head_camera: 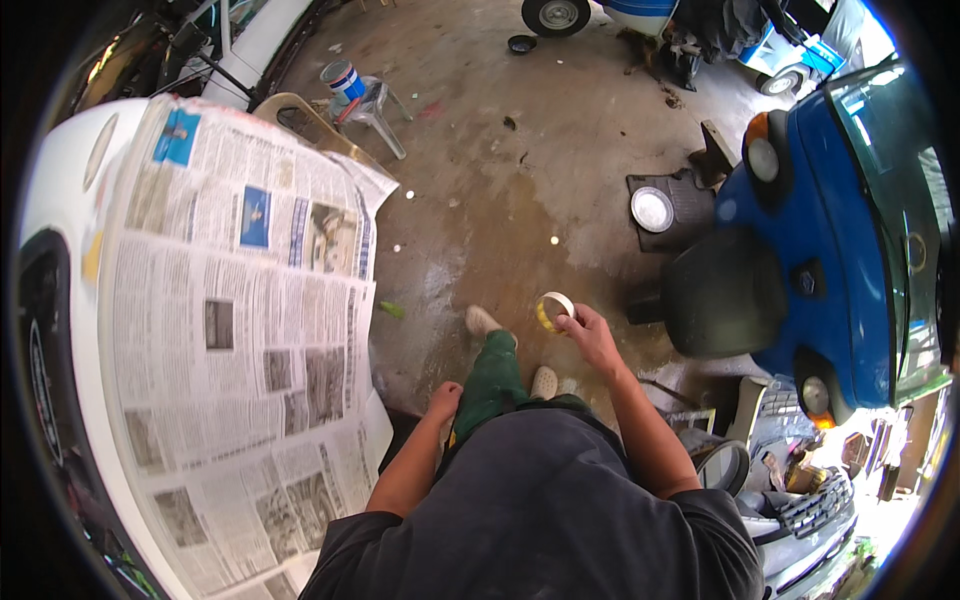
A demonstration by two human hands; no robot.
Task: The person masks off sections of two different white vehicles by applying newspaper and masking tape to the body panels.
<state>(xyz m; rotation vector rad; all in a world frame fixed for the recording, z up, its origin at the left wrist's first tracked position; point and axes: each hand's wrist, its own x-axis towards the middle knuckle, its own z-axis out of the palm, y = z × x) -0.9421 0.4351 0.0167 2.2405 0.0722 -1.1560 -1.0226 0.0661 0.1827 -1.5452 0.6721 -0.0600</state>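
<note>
My right hand [589, 335] grips a roll of masking tape [560, 299] by its near edge, thumb on the rim, and holds it out in front of my right side. My left hand [447, 399] hangs by my left thigh with its fingers curled. Whether anything is inside it is hidden. Left of me, overlapping newspaper sheets [247, 300] cover a panel of a white vehicle [71, 161]. Their right-hand edges hang loose and lie a short way from my left hand.
A paint can [342, 78] stands on a plastic stool [377, 112] beside a tan chair [289, 110]. To the right is a blue vehicle [825, 225]. A round metal dish [652, 209] rests on a dark mat [679, 238]. Car parts [799, 517] pile up at lower right.
</note>
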